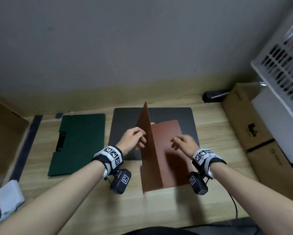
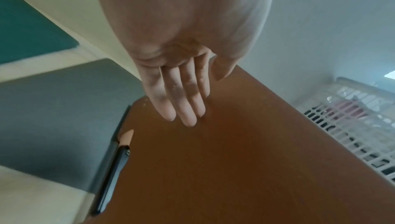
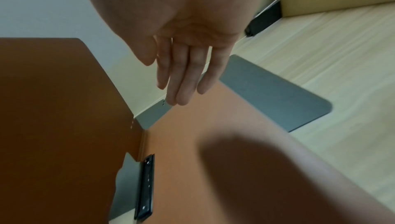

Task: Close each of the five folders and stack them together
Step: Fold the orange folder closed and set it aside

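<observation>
Closest to me are my two arms, reaching out over the wooden desk [image 1: 161, 211]. Between them lies the brown folder [image 1: 167, 153]. One half lies flat on the right. The other half, the cover [image 1: 146, 141], stands almost straight up in the middle, like a little wall. The fold runs away from me, from near to far, so the cover has to tip over to the right to shut.

My left hand [image 1: 134, 139] is just to the left of the standing cover. Its fingers [image 2: 181, 107] are straight and side by side, and they look to be laid flat on the cover's outer face. They push; they do not pinch. This hand is the one right at the cover, so I think it does the closing.

My right hand [image 1: 183, 143] is over the flat half of the folder. Its fingers [image 3: 181, 82] hang loose and a bit spread, and they hold nothing. I cannot tell if they touch the flat half or float just above it. I think this hand must slide out of the way, or the cover will come down on it.

A bit further, a big grey mat [image 1: 186, 119] lies under the far part of the brown folder. Left of the mat, well apart from my hands, a green folder [image 1: 79, 143] lies flat and looks shut. I can only see these two folders here. So I think most of the closing and stacking is not done yet.
</observation>
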Demonstrator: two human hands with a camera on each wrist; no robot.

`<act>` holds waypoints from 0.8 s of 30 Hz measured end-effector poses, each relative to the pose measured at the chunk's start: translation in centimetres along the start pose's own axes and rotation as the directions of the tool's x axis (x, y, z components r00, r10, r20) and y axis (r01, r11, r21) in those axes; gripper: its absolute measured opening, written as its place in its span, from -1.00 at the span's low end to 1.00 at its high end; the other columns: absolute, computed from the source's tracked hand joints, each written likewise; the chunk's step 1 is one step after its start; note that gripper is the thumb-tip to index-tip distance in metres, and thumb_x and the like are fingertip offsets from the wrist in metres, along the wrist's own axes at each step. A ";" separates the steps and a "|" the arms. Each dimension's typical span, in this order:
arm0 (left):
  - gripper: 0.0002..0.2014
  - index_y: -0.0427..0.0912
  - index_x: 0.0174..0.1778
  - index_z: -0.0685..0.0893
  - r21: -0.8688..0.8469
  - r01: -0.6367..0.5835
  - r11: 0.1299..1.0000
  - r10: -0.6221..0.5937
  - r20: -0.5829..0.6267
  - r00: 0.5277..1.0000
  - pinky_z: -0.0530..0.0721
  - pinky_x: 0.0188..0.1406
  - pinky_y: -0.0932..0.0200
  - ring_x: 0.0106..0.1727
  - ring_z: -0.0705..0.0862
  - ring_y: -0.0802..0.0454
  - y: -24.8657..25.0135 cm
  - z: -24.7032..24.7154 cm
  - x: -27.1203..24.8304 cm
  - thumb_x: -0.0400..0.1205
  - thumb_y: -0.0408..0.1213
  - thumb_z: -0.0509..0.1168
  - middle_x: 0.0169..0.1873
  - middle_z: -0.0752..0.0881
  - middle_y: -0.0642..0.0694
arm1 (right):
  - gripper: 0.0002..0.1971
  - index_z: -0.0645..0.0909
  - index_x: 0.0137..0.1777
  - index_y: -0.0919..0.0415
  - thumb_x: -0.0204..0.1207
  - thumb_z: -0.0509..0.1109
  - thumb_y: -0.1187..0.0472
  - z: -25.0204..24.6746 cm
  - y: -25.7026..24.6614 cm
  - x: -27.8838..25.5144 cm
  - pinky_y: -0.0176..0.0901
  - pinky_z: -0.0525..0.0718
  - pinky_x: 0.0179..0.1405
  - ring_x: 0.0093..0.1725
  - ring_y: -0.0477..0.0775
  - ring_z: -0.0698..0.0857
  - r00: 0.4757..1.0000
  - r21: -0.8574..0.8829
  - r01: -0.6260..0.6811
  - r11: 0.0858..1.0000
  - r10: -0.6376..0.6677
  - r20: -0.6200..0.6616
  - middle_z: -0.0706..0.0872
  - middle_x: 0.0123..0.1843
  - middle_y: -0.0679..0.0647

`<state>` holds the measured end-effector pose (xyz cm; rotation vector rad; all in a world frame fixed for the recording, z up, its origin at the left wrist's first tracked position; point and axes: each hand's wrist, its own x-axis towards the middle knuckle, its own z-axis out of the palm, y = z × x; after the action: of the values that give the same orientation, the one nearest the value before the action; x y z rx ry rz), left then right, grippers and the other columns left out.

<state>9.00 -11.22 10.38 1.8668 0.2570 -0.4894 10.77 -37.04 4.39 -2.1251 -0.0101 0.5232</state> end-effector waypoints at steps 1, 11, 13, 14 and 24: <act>-0.79 -0.18 0.04 0.67 0.018 0.002 1.000 -0.002 0.016 1.000 0.59 -0.42 0.14 -0.24 0.76 -0.09 0.0 1.0 0.5 0.76 -0.29 0.11 -0.16 0.79 -0.20 | -0.69 0.74 -0.08 0.15 0.68 0.18 0.08 -0.7 0.5 -0.4 -0.03 0.70 -0.09 -0.27 0.07 0.81 1.000 0.034 -0.012 0.999 0.012 -0.016 0.84 -0.25 0.08; -0.77 -0.10 0.20 0.65 0.283 0.249 0.926 -0.239 -0.071 0.969 0.69 -0.17 0.04 -0.17 0.68 -0.02 -6.2 5.6 3.4 0.66 -0.31 0.22 -0.06 0.71 -0.04 | -0.48 0.75 0.01 0.08 0.44 0.24 -0.33 -2.1 5.6 -1.0 -0.03 0.60 0.04 -0.16 0.02 0.64 0.982 0.048 -0.177 0.983 0.180 -0.059 0.73 -0.14 -0.06; -0.71 -0.12 0.30 0.59 0.276 0.325 0.905 -0.306 -0.109 0.946 0.68 -0.07 0.02 -0.09 0.66 -0.05 -7.8 5.2 3.4 0.66 -0.29 0.24 0.04 0.70 -0.08 | -0.58 0.71 0.27 0.06 0.53 0.33 -0.14 -1.6 6.3 -0.6 -0.02 0.62 0.22 0.03 0.04 0.68 0.979 -0.046 -0.195 0.980 0.192 -0.062 0.73 0.04 -0.04; -0.66 -0.14 0.36 0.54 0.257 0.357 0.898 -0.336 -0.124 0.934 0.67 0.03 0.00 0.02 0.67 -0.09 -8.5 5.1 3.4 0.65 -0.27 0.26 0.15 0.68 -0.13 | -0.62 0.69 0.31 0.06 0.56 0.36 -0.04 -1.2 6.5 -0.5 -0.01 0.62 0.27 0.09 0.06 0.69 0.977 -0.070 -0.210 0.975 0.206 -0.059 0.72 0.09 -0.02; -0.85 -0.36 -0.05 0.74 -0.372 0.407 0.834 -0.484 -0.140 0.864 0.74 0.05 0.06 0.02 0.77 -0.16 -12.5 4.9 1.7 0.50 -0.43 0.48 -0.03 0.81 -0.26 | -0.71 0.58 0.23 0.31 0.54 0.47 0.30 1.9 6.6 1.1 -0.26 0.50 0.06 0.02 0.07 0.61 0.931 -0.127 -0.355 0.926 0.362 0.039 0.65 -0.05 0.04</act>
<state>4.38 -11.65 -2.38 1.5216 0.8992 -0.5094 9.82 -39.15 -2.13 -2.2359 0.3277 0.8216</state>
